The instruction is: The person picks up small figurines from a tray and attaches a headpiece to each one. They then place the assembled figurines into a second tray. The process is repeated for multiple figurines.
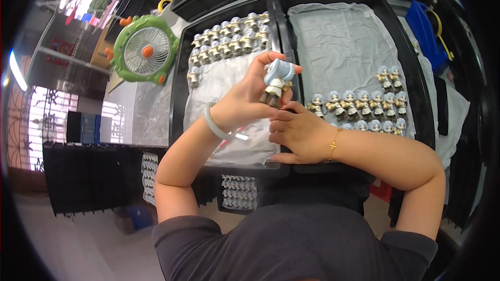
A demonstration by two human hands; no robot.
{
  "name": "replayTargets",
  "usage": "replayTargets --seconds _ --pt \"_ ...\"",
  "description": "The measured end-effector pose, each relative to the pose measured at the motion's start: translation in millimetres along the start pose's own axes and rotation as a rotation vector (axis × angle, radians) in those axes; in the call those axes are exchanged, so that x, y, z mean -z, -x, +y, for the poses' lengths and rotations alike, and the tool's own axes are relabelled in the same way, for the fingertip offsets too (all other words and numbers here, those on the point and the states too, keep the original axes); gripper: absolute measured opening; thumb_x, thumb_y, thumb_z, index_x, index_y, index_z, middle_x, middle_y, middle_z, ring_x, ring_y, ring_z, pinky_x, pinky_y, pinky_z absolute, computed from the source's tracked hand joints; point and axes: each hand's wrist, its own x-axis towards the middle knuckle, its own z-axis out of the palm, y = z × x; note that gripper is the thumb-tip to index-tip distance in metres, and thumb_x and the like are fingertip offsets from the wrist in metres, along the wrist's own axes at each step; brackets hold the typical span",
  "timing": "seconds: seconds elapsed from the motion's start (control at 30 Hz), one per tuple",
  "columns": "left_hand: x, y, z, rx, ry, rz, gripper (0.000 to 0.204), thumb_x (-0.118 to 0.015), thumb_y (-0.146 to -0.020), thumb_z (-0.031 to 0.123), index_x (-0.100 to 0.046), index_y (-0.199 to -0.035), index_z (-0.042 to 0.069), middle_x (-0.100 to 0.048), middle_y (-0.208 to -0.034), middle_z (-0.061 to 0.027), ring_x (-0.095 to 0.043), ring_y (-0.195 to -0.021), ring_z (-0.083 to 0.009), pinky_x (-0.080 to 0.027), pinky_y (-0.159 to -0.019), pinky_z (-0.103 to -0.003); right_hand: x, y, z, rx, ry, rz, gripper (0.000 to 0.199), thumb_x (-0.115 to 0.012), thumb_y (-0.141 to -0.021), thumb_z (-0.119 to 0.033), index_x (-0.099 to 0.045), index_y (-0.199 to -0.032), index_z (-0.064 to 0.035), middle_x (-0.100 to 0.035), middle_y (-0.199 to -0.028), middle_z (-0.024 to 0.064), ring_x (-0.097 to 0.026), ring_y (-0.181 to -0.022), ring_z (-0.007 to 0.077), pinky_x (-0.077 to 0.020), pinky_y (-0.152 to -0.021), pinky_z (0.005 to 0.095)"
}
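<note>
My left hand [245, 99] is raised over the seam between two black trays. Its thumb and fingers are closed around a small figurine [276, 84] with light blue hair, a white and gold outfit and dark legs. Just below it, my right hand [304, 134] is by the adjoining tray rims, its fingers curled and its thumb apart; whatever they may grip is hidden. Under my left wrist, a thin red and white stick-like item [240, 136] shows against the white liner. Similar figurines [229, 44] stand in rows at the far end of the left tray [175, 104].
More figurines [377, 103] fill the near right part of the right tray [428, 99], on a pale liner sheet [338, 41]. A green fan [147, 51] stands left of the trays. A blue bin [427, 36] is at the far right. Another filled tray [238, 192] sits below the table edge.
</note>
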Motion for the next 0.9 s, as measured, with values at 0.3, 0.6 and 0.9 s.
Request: replayTargets --seconds 0.3,0.6,0.9 --pt "23.9 29.1 -6.6 -0.367 -0.789 0.082 0.069 -0.069 -0.059 0.004 -0.038 -0.12 0.01 -0.045 -0.11 -0.0099 -0.047 -0.092 -0.0165 -0.038 -0.081 -0.03 -2.9 -6.5 -1.1 0.04 0.009 0.069 0.031 -0.057 -0.076 -0.035 -0.059 -0.069 -0.0048 -0.053 -0.078 0.0077 -0.047 -0.094 0.0229 -0.0308 -0.095 0.0392" --pt "3.2 43.2 -18.7 -0.476 -1.55 0.377 0.066 -0.074 -0.049 0.024 -0.055 -0.112 0.011 -0.043 -0.074 -0.0023 -0.043 -0.069 -0.019 -0.028 -0.068 -0.03 1.5 -7.5 -3.7 -0.024 -0.067 -0.011 0.03 -0.057 -0.076 -0.033 -0.064 -0.082 -0.0049 -0.061 -0.092 0.0078 -0.047 -0.102 0.0224 -0.0278 -0.097 0.0393" --pt "6.9 39.5 -26.2 -0.534 -1.596 0.397 0.067 -0.074 -0.048 0.021 -0.056 -0.112 0.012 -0.043 -0.071 0.0008 -0.042 -0.064 -0.0157 -0.027 -0.065 -0.029 -1.7 -6.4 -1.4 -0.034 -0.072 0.038 0.028 -0.06 -0.074 -0.032 -0.064 -0.085 -0.0066 -0.06 -0.09 0.0066 -0.047 -0.1 0.0222 -0.0281 -0.097 0.0401"
